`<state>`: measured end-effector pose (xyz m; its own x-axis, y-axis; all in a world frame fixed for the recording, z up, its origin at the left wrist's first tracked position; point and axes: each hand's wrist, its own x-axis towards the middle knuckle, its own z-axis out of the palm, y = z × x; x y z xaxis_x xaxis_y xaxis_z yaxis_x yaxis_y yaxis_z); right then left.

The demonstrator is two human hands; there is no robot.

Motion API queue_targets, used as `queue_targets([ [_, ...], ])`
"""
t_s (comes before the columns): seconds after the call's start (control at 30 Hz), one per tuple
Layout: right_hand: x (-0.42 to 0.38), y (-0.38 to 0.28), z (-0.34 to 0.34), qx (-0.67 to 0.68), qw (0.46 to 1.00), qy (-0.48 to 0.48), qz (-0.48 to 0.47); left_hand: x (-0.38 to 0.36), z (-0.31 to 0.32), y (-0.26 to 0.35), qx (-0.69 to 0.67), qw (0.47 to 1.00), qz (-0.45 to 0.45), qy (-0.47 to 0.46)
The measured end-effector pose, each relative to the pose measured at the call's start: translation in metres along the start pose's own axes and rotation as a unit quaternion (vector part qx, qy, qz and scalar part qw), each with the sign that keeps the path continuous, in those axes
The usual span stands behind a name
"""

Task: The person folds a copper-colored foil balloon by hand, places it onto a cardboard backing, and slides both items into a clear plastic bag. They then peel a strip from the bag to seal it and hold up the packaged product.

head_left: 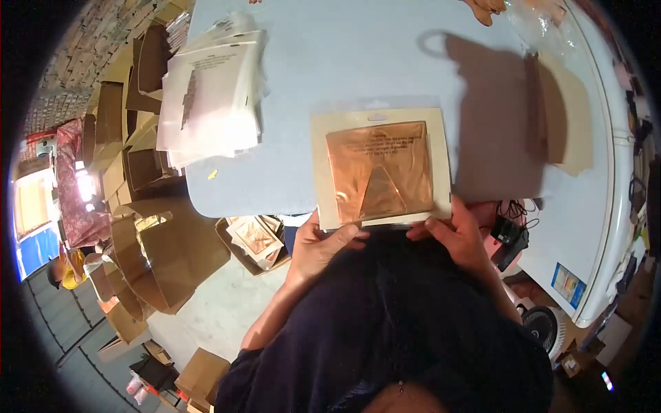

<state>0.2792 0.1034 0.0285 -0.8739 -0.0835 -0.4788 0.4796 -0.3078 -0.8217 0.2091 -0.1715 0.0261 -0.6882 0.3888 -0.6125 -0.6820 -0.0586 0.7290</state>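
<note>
Both my hands hold a flat package (pixel 380 168) at the near edge of the table. It is a clear plastic bag with a beige card inside, and a shiny copper-coloured folded piece shows on the card. A hang hole and printed text are near its top. My left hand (pixel 318 249) pinches the lower left corner, thumb on top. At the lower right corner my right hand (pixel 454 236) grips with its thumb on the front. To the upper left lies a stack of clear printed plastic bags (pixel 213 96).
A pile of beige cards (pixel 566 113) lies on the right of the white table (pixel 358 55). Below the table, an open carton (pixel 253 242) contains similar packages. Cardboard boxes (pixel 165 248) crowd the left, and a black fan (pixel 542 329) stands at lower right. Another person's hand (pixel 487 10) shows at the far edge.
</note>
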Motion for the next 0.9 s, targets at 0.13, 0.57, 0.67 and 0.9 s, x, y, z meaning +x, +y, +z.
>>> queue_targets([
  [0.13,0.000,0.000,0.006,-0.022,0.999,0.032,0.009,-0.001,-0.002,-0.012,0.012,1.000,-0.010,0.013],
  [0.57,-0.009,0.030,0.010,-0.043,0.998,0.032,-0.012,-0.012,-0.011,-0.035,-0.024,0.998,-0.050,0.034],
  [0.67,-0.008,0.028,0.013,-0.040,0.998,0.039,-0.010,-0.011,-0.010,-0.032,-0.069,0.996,-0.043,0.037],
  [0.9,-0.005,0.029,0.014,-0.061,0.998,0.018,0.019,-0.015,-0.009,-0.027,-0.081,0.994,-0.059,0.034],
])
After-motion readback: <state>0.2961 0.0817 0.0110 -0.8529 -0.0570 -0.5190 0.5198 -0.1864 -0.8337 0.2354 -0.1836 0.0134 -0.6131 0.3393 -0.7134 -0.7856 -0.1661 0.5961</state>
